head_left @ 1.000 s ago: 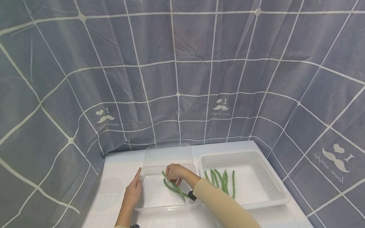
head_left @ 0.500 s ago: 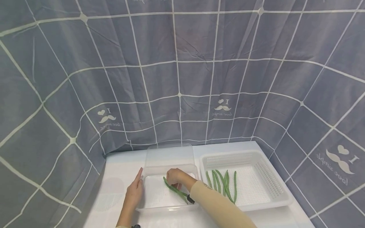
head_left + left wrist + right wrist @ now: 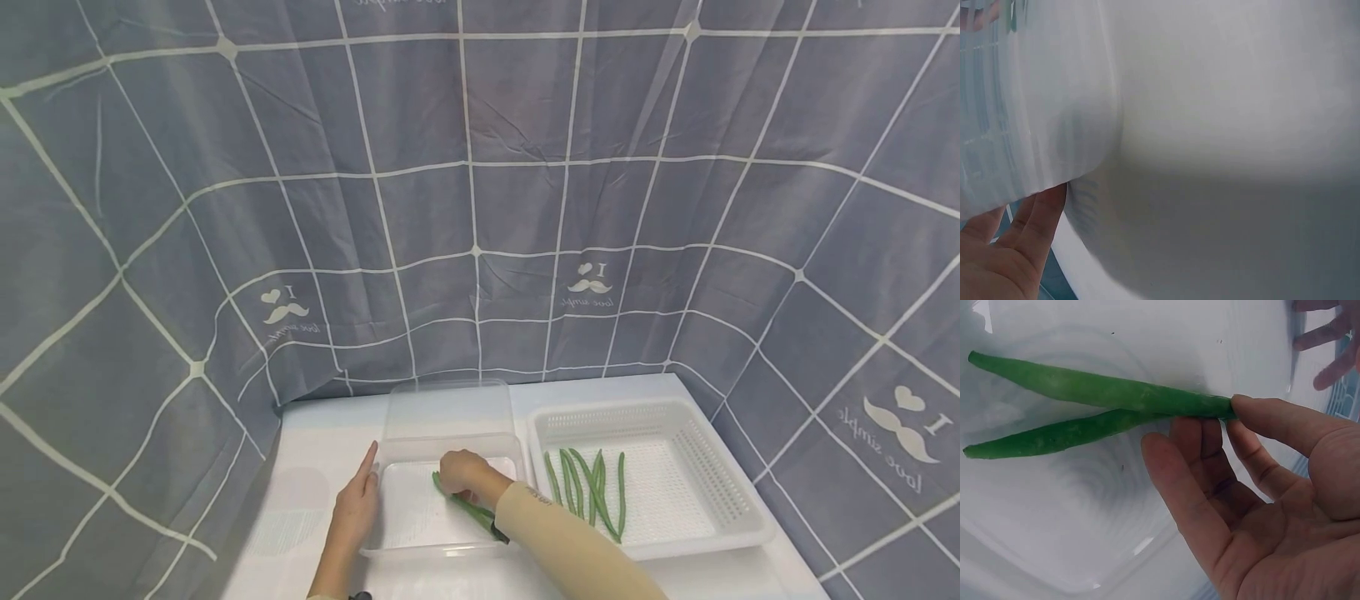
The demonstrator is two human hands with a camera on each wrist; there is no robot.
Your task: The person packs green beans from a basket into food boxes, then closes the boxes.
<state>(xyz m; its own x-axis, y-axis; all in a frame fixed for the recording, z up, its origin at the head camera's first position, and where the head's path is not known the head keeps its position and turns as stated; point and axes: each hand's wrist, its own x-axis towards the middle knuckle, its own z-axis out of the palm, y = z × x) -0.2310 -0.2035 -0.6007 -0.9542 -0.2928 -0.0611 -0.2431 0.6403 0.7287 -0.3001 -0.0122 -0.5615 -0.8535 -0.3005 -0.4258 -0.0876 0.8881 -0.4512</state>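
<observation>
A clear plastic container (image 3: 442, 551) stands in front of me, with two green beans lying in its right part. In the right wrist view the upper bean (image 3: 1085, 387) crosses the lower bean (image 3: 1041, 439) near one end. My right hand (image 3: 467, 473) reaches into the container; its thumb and fingers pinch the beans at that end, forefinger apart from them. My left hand (image 3: 355, 507) rests along the container's left side with fingers extended. In the left wrist view its fingers (image 3: 1044, 219) touch the container wall (image 3: 1054, 112) from outside.
To the right stands a white perforated basket (image 3: 716, 475) with several green beans (image 3: 596, 492) in its left half. Behind the container lies a clear lid (image 3: 450, 408). A grey checked curtain (image 3: 510, 200) surrounds the white table (image 3: 288, 500) at the back and sides.
My right hand has moved lower into the container, and the two beans, spread apart before, now lie close together. The left hand stays at the container's side.
</observation>
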